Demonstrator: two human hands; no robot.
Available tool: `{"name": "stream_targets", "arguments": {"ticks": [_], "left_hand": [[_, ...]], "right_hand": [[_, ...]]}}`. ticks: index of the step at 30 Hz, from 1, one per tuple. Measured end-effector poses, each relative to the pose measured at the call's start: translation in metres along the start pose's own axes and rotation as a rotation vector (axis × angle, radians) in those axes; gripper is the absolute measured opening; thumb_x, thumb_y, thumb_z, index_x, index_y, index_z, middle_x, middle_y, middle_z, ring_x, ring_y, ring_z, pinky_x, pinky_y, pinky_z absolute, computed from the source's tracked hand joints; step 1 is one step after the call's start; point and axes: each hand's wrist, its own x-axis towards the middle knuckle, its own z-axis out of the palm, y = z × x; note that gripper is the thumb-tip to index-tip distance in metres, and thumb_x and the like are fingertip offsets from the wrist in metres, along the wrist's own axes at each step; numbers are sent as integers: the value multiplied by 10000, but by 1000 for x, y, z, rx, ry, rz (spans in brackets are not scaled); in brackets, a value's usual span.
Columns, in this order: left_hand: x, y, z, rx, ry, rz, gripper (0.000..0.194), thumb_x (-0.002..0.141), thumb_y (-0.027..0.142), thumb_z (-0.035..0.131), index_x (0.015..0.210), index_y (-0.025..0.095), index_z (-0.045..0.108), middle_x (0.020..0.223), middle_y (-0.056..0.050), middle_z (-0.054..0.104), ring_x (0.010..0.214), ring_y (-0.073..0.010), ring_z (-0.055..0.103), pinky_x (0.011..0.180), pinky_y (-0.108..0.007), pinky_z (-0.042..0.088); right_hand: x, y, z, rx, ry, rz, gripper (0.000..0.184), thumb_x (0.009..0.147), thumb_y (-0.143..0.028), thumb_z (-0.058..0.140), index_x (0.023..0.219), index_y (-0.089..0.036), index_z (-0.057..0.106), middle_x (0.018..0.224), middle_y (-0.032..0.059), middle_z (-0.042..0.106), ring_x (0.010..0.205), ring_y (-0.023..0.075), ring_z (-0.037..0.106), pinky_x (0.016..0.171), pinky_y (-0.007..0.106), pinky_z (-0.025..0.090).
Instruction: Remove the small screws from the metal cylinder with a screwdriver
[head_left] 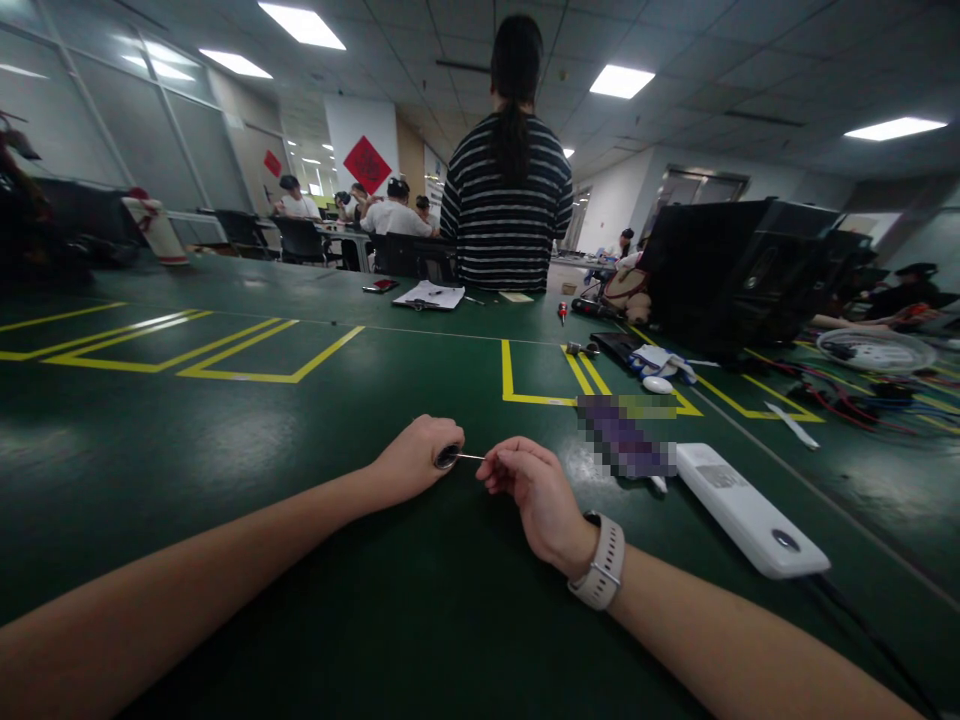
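Note:
Above the green table (285, 600), my left hand (415, 462) is closed around a small round piece (447, 457) with a dark face and a shiny metal rim. The rest of that piece is hidden in my fist. A thin metal rod (471, 457) runs from its face toward my right hand (534, 495), whose thumb and fingers pinch the rod's other end. I cannot tell whether the rod is fixed to the round piece or only touches it. A pale watch (602, 565) is on my right wrist.
Right of my hands lie a blurred-out purple item (626, 440) and a white power bank (750, 510) with a dark cable. Farther back are a clipboard with papers (430, 295), a red screwdriver (562, 313), gloves (664, 362) and a black case (739, 270). A person in stripes (510, 210) stands beyond.

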Motion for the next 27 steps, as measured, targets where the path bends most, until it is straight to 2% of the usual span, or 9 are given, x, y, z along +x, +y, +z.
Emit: {"name": "stream_targets", "arguments": {"ticks": [10,21,27], "left_hand": [[1,-1,-8,113,-69,31,135,695,45,473,654,168,508,655,-1,537,652,-165,507,646,-299,348],[1,-6,-8,116,-69,27,126,723,56,466,680,166,510,691,-13,550,678,-175,520,669,-310,358],[2,-11,-5,66,-45,-34,72,729,107,504,701,171,520,712,-3,565,690,-169,537,688,-304,380]], "right_hand": [[1,1,-2,-43,22,-7,112,701,-184,531,628,-157,612,586,12,621,570,127,518,578,265,382],[2,5,-6,-150,39,-36,127,729,-194,527,637,-163,608,587,3,601,586,133,523,576,270,384],[1,5,-5,-193,54,-75,124,737,-178,518,641,-167,596,589,-4,581,586,130,516,578,271,389]]}}
